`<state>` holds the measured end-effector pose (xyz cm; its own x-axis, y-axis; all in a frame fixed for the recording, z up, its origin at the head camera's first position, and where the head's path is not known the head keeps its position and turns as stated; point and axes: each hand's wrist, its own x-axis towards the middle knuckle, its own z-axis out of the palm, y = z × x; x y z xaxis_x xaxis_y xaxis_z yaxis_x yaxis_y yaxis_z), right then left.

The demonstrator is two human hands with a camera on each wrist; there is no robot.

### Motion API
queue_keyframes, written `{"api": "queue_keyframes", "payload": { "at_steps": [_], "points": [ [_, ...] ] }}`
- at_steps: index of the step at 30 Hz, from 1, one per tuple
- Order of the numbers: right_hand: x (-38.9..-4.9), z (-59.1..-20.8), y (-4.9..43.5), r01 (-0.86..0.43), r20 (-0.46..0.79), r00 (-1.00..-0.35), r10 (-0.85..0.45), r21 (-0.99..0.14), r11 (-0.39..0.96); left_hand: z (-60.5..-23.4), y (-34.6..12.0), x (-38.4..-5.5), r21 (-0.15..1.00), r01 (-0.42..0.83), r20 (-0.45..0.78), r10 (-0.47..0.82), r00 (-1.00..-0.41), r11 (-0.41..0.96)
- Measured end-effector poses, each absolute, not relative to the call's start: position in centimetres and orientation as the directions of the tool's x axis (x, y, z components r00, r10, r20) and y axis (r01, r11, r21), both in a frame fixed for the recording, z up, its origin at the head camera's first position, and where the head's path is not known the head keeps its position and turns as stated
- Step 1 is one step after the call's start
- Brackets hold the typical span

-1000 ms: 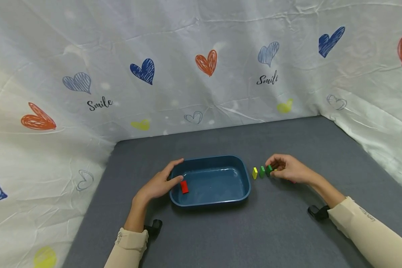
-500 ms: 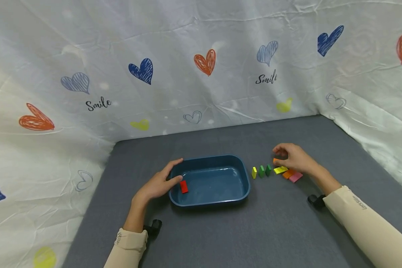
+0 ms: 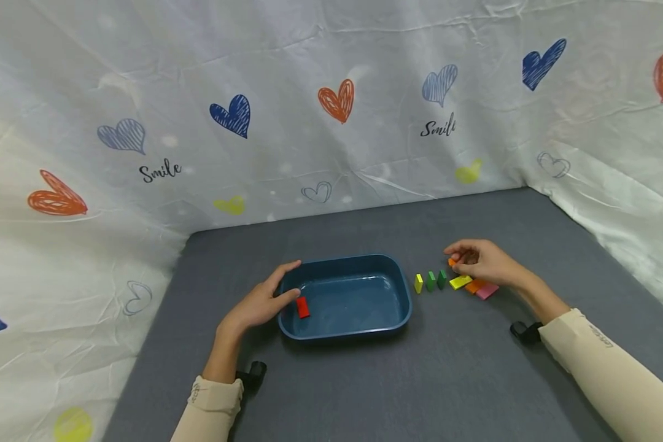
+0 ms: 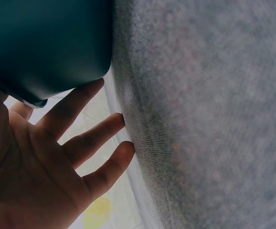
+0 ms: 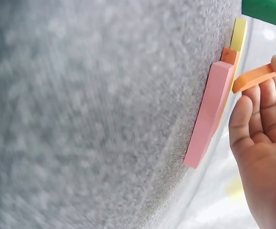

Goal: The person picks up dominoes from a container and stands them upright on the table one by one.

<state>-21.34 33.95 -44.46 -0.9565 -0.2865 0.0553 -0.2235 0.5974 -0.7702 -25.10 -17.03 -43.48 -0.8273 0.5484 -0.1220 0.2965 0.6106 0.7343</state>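
Observation:
My left hand (image 3: 261,302) rests at the left end of a blue tray (image 3: 345,336), with its thumb over the rim. In the left wrist view the fingers spread fairly straight along the tray's outside. A red domino (image 3: 302,307) lies in the tray near the thumb. My right hand (image 3: 488,263) pinches an orange domino (image 5: 255,78), lifted above the table. Just below it lie a yellow domino (image 3: 461,282), another orange domino (image 3: 474,286) and a pink domino (image 3: 487,291). Left of that hand, a yellow domino (image 3: 418,283) and two green dominoes (image 3: 431,281) stand upright in a row.
A dark grey cloth (image 3: 364,387) covers the table. White fabric with printed hearts (image 3: 337,101) hangs behind it and along both sides. The standing row begins just right of the tray's right rim.
My right hand let go of a dark green domino, leaving it standing in the row. It moved right to the loose dominoes, took an orange one and shifted slightly left. The left hand stayed put.

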Motion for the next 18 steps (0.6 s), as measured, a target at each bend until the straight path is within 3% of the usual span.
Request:
{"api": "queue_keyframes", "payload": {
  "at_steps": [18],
  "points": [
    [-21.49,-44.85,33.23,-0.168,0.034,-0.956,-0.291,-0.877,0.449,-43.43,-16.99,-24.98,0.733,0.296,-0.125,0.550,-0.826,0.612]
  ]
}}
